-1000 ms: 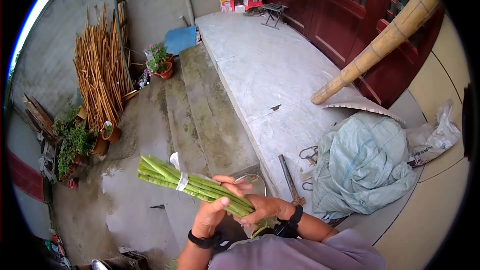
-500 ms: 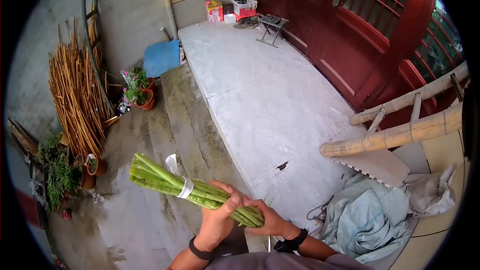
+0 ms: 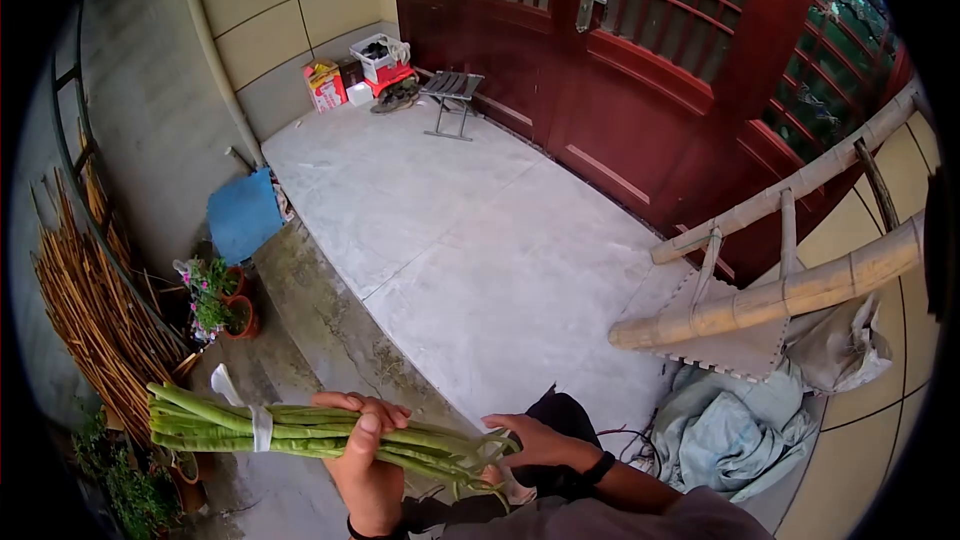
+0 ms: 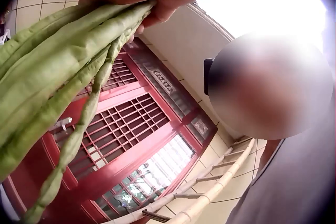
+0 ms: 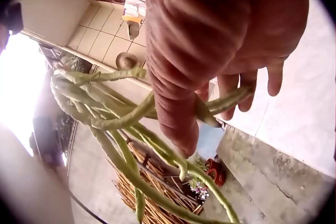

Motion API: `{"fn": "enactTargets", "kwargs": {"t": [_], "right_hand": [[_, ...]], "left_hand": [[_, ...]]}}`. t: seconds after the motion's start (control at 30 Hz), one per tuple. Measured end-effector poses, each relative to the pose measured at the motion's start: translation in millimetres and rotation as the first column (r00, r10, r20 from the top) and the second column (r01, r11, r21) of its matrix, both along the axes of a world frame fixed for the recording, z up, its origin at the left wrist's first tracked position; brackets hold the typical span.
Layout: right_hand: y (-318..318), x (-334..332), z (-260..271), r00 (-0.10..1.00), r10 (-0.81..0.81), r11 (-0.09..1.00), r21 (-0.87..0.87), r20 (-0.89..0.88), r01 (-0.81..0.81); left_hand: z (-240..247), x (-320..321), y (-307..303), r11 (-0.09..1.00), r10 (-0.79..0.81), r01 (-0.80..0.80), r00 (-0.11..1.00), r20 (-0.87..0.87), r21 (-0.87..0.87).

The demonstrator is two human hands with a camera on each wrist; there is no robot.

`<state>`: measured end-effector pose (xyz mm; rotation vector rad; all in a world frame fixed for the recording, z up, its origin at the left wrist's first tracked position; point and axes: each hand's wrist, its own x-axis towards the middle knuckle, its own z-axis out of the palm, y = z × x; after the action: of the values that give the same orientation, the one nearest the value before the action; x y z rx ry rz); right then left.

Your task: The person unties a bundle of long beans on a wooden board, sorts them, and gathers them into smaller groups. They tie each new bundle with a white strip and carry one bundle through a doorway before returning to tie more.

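A bundle of long green beans (image 3: 210, 425) lies roughly level in front of the body, bound by a white tie (image 3: 262, 428) towards its left end. My left hand (image 3: 366, 465) grips the bundle right of the tie, thumb over the top. Thin, curled bean ends trail out on the right, where my right hand (image 3: 550, 443) is. In the right wrist view, a bean passes between the thumb (image 5: 176, 113) and the hand's other side, and more loose ends (image 5: 121, 155) dangle below. Thick bean pods (image 4: 58, 77) hang beside the left hand in the left wrist view.
A bamboo ladder (image 3: 760, 305) leans at the right above a pale woven sack (image 3: 735, 430). Red doors (image 3: 520, 80) and a folding stool (image 3: 453, 90) stand beyond the pale platform (image 3: 480, 260). Potted flowers (image 3: 215, 300) and bundled sticks (image 3: 90, 310) are at left.
The bundle and left hand have moved left in the head view, while the right hand has drawn apart to the trailing bean ends. The view has turned towards the doors.
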<state>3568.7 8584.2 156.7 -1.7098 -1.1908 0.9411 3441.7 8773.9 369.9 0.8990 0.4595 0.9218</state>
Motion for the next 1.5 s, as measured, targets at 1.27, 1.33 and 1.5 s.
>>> {"fn": "enactTargets", "kwargs": {"t": [1.27,1.33,1.5], "right_hand": [[318.4,627.2,271.9,0.892,-0.323,0.887,-0.226,0.318,0.402],[345.3,653.5,287.4,0.877,-0.436,0.883,-0.091,0.203,0.46],[403.8,734.7,342.6,0.874,-0.484,0.847,0.225,-0.048,0.481]], "left_hand": [[171.4,546.3,436.8,0.935,-0.297,0.351,0.856,-0.422,0.052],[178.0,602.0,443.5,0.898,-0.401,0.436,0.863,-0.308,0.053],[162.7,747.8,429.1,0.639,-0.718,0.769,0.603,-0.348,0.015]]}}
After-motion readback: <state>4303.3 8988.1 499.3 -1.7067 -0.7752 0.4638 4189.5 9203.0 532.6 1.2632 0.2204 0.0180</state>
